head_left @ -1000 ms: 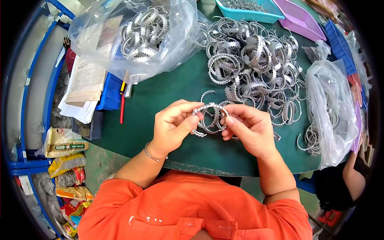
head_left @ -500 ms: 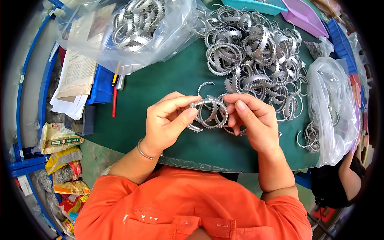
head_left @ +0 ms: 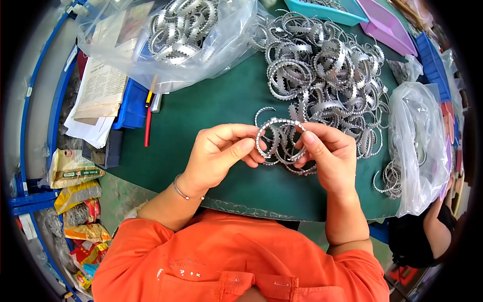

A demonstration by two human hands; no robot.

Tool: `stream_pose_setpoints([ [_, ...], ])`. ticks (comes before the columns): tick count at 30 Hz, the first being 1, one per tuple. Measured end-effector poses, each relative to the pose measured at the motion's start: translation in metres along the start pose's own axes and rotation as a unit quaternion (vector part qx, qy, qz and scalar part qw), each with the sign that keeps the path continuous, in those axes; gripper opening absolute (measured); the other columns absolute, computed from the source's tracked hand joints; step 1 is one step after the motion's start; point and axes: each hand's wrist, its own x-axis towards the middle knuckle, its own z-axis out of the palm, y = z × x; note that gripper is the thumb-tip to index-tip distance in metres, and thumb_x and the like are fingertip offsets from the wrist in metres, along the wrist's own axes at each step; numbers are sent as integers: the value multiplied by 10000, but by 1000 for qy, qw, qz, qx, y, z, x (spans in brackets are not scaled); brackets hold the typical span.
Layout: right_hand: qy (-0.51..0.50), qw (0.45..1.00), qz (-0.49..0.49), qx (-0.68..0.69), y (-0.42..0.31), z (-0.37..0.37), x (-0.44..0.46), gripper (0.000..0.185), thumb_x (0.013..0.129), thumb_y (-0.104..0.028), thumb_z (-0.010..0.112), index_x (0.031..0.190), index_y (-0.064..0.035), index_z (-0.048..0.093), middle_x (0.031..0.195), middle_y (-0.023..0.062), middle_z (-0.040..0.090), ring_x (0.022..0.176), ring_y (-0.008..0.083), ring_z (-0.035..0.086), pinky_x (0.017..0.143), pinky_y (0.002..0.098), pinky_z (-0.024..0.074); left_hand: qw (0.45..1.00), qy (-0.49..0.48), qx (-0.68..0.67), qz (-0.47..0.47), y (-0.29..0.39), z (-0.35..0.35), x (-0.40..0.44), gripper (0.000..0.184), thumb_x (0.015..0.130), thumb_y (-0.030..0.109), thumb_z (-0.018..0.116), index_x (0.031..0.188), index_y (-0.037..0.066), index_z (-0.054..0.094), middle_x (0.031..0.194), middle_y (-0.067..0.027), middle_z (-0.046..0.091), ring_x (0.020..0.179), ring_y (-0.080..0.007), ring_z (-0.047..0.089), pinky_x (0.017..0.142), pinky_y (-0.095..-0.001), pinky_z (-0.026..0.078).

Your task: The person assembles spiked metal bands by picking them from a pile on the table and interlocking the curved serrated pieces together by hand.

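Observation:
A toothed metal ring (head_left: 280, 121) is held up over the green table, near its front edge. My right hand (head_left: 329, 153) pinches the ring's right side between thumb and fingers. On the ring's left side are the closed fingertips of my left hand (head_left: 221, 153), touching it; how firmly they grip is hard to tell. Other metal rings lie on the table just behind and below the held one. A large heap of similar rings (head_left: 327, 70) rises beyond my right hand.
A clear plastic bag with rings (head_left: 183, 30) is at the upper left, beside papers (head_left: 103, 88) and a blue bin (head_left: 133, 103). Teal (head_left: 332, 11) and purple (head_left: 387, 25) trays stand at the back. Another plastic bag (head_left: 417, 146) lies right, near a person's arm (head_left: 436, 229).
The held ring has turned and shifted slightly right with my hands. My right fingers, apart from the ring's edge half a second ago, now pinch it.

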Motion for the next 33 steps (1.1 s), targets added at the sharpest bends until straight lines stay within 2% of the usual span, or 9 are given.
stream_pose_setpoints([
  [7,-16,1000,16,-4,-3,1,-1,193,824,-74,595,974,47,598,769,58,604,565,82,561,509,184,462,998,-19,-62,-28,0,-4,1,200,850,61,544,1014,-53,554,877,-127,615,702,-161,608,603,-256,513],
  [9,24,991,-25,-127,-5,7,-3,186,814,-51,598,973,46,596,806,57,582,621,77,555,529,174,446,996,-41,-84,-17,-3,-8,1,183,847,57,548,994,-51,555,869,-125,614,692,-155,603,603,-258,512],
  [10,43,948,-214,-232,9,7,2,184,788,-13,607,965,34,599,821,64,562,647,81,537,531,182,424,992,-64,-106,-7,-5,-9,1,166,843,53,551,974,-50,556,861,-123,613,683,-149,597,603,-259,511],
  [13,28,882,-347,-317,10,6,1,165,744,48,603,905,12,607,794,95,562,627,155,529,536,234,420,994,-62,-86,9,-6,-5,1,145,840,51,555,947,-47,552,847,-117,611,671,-140,589,602,-259,509],
  [22,-71,927,-262,-259,11,19,-11,120,779,17,584,899,18,587,770,106,583,663,208,562,585,275,455,993,-47,-99,-35,-8,2,0,152,833,26,556,965,-44,533,840,-113,610,689,-142,592,613,-261,512],
  [25,-101,926,-229,-281,4,18,-15,117,758,-19,632,862,9,585,723,76,563,599,128,527,536,228,414,988,-96,69,99,-9,11,-5,120,816,-30,554,934,-46,535,877,-102,579,727,-151,603,640,-242,509],
  [28,-60,989,-129,-40,8,15,-18,103,786,-25,616,871,17,574,723,51,560,573,91,499,511,194,399,982,-70,81,157,-10,10,-5,129,824,-15,555,947,-44,532,942,-82,527,693,-109,559,589,-205,470],
  [31,-127,974,-38,181,6,3,-15,125,855,-100,552,909,10,529,778,92,585,572,101,522,497,196,424,968,-20,91,235,-11,10,2,213,854,33,532,1056,-30,506,985,-59,493,658,-73,504,528,-186,424],
  [33,-141,964,-35,222,9,4,-11,155,876,-144,521,917,5,511,776,107,586,567,125,543,480,220,448,997,1,36,65,-5,10,-3,256,882,83,501,1114,-23,478,960,-65,522,650,-78,517,526,-192,434],
])
